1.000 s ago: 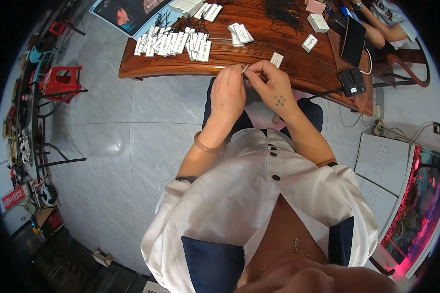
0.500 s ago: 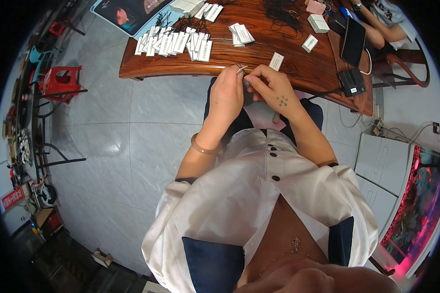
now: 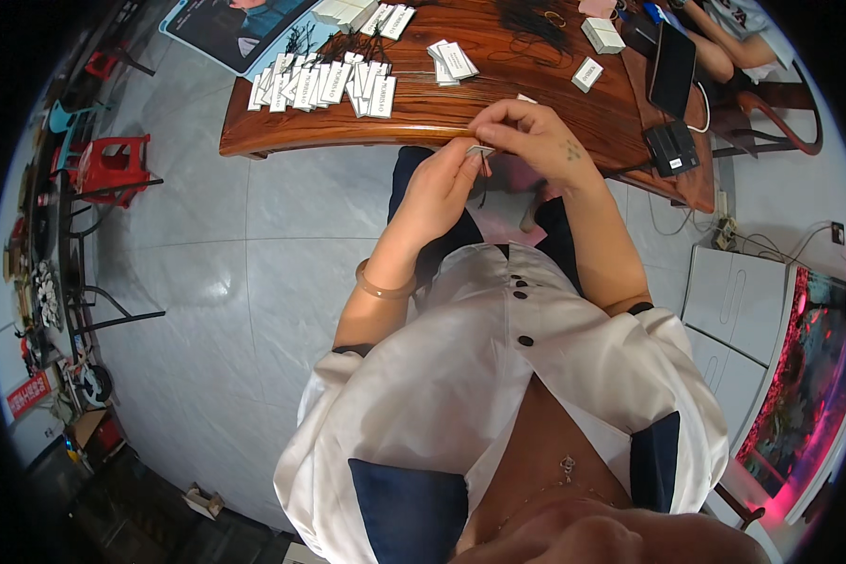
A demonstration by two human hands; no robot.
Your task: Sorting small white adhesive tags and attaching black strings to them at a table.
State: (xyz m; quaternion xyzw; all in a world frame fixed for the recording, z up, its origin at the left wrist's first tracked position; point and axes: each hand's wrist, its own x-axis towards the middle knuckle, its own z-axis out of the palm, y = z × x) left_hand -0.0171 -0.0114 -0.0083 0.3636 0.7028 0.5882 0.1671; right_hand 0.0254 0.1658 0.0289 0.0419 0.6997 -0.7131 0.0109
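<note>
Pinches a small white card tag point(image 3: 480, 149) between thumb and fingers of the left hand point(image 3: 438, 193), with a thin dark cord point(image 3: 482, 195) hanging below. Keeps thumb and forefinger of the right hand point(image 3: 542, 141) curled close together, just ahead and right of the left; cannot tell whether gripping anything. Faces a glossy brown wooden table point(image 3: 545, 83) ahead of both hands. Has a crowded row of white rectangular tags point(image 3: 315, 86) ahead-left of the left hand, and black stringy cords point(image 3: 534, 30) well beyond the right.
</note>
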